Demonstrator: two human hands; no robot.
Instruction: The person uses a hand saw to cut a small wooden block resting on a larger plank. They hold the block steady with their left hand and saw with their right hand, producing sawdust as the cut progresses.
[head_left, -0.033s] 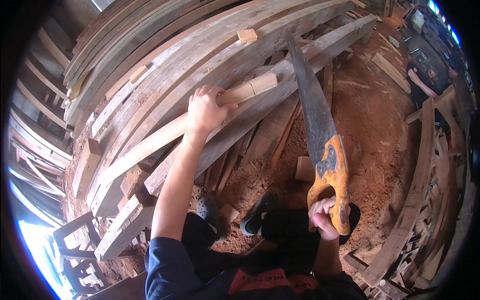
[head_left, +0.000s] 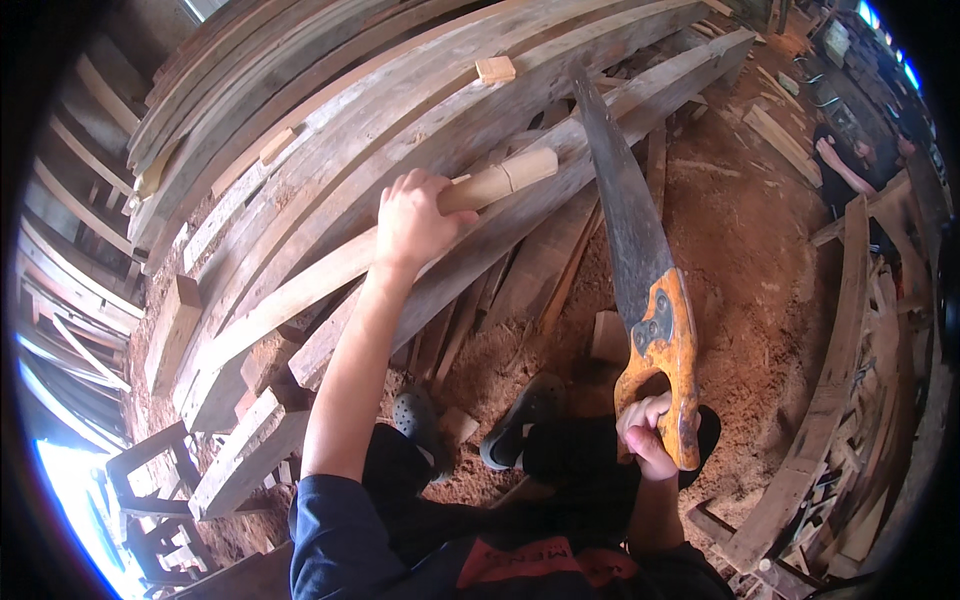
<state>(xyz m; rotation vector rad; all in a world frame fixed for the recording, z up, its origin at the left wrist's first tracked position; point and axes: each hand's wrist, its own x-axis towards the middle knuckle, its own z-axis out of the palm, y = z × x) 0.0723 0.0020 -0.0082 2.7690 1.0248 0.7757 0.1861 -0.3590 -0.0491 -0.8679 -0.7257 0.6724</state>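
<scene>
A hand saw [head_left: 625,190] with a dark blade and a worn orange handle is upheld in my right hand [head_left: 648,435], whose fingers wrap round the grip. Its blade points away from me, to the right of a pale wooden strip [head_left: 305,275] and apart from it. My left hand [head_left: 415,218] is closed over this strip near its far right end. A dark line crosses the strip just beyond the fingers. Under the strip lie thick, weathered beams [head_left: 600,125].
Long curved planks [head_left: 270,60] are stacked at the far left. A small wood block [head_left: 495,70] rests on one beam. Reddish sawdust covers the ground [head_left: 740,270] around my shoes [head_left: 520,420]. Wood scraps [head_left: 870,420] line the right side, where another person's arm [head_left: 845,168] shows.
The strip's far end has shifted very slightly to the right under my left hand. The saw and my right hand look unmoved.
</scene>
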